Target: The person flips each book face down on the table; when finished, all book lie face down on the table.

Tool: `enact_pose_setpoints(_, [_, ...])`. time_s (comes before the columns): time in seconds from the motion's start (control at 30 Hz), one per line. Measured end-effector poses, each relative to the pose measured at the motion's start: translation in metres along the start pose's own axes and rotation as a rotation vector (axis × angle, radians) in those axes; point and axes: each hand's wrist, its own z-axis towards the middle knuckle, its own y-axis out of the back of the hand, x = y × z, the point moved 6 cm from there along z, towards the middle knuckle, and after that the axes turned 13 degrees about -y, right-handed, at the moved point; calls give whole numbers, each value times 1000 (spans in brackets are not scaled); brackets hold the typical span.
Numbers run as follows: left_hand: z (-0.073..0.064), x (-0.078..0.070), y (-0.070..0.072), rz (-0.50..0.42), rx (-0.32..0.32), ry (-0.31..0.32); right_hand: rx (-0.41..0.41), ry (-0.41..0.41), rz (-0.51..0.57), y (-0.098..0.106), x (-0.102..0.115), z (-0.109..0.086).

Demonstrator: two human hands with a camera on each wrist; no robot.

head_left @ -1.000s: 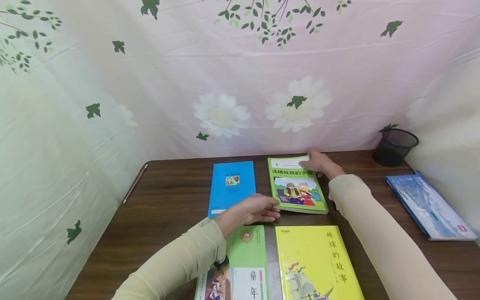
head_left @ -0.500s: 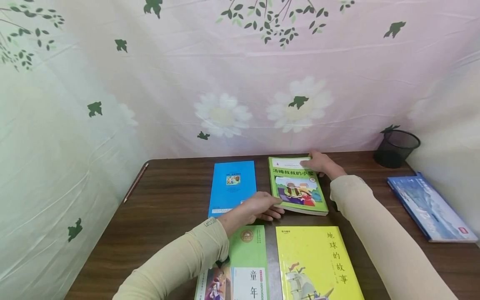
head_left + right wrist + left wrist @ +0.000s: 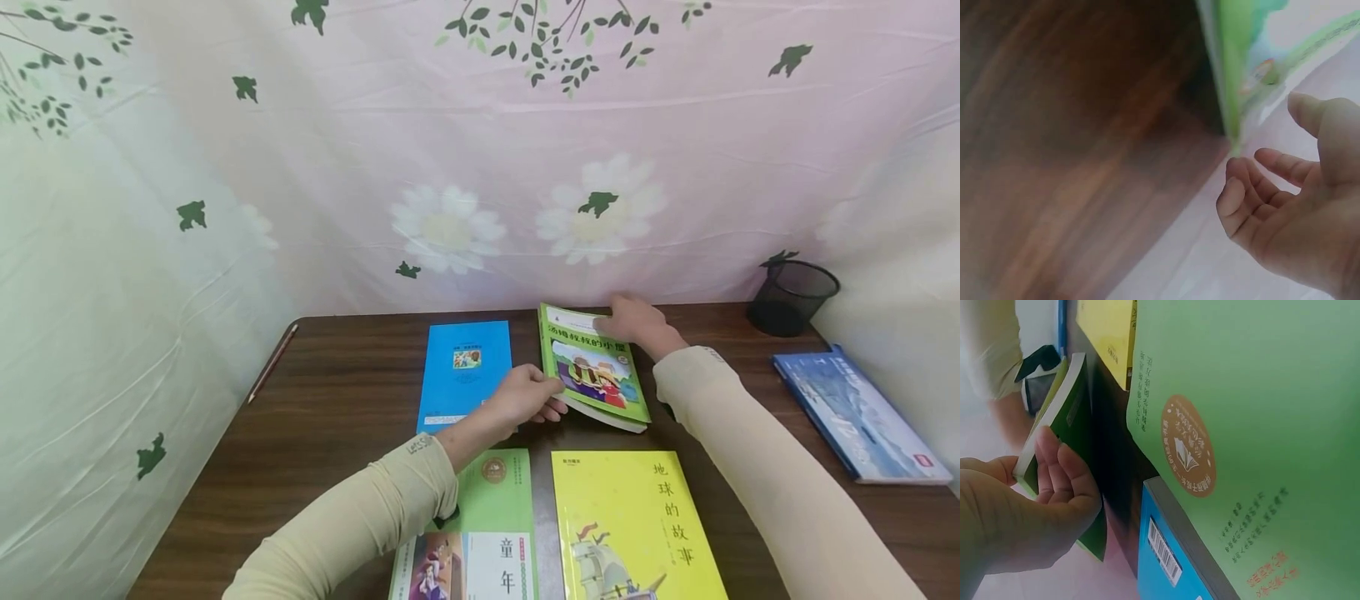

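In the head view my left hand (image 3: pixel 522 397) pinches the near left corner of a green paperback book (image 3: pixel 596 379) with a picture of two figures on its cover. The left wrist view shows the thumb on one face and curled fingers on the dark green back cover (image 3: pixel 1080 419). The book tilts, its left side raised off the table. My right hand (image 3: pixel 637 321) is at the far right corner. In the right wrist view that hand (image 3: pixel 1291 206) has loosely bent fingers, thumb and fingers spread apart beside the book's corner.
A blue book (image 3: pixel 465 358) lies to the left. Nearer me are a green-and-white book (image 3: pixel 495 500) and a yellow book (image 3: pixel 637 517). A pale blue book (image 3: pixel 862 417) and black mesh cup (image 3: pixel 791 296) stand right, a pencil (image 3: pixel 272 364) far left. Curtains border the table (image 3: pixel 337 400).
The left hand has risen slightly with its corner, and the green book has gone from lying nearly flat to tilted, turning a little. The right hand has shifted slightly left and away.
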Motion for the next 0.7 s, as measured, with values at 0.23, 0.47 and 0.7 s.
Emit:
enact_pose_setpoints(0.23, [-3,-5,-2,61,-29,-81,-3,103,81,8,35,-6])
enact_pose_setpoints(0.47, [-7,-13,-5,250,-23,-152,52,176,143,12,72,-11])
enact_pose_setpoints(0.7, [-10,-23,-10,355,-35,-226,0,175,91,19,94,-20])
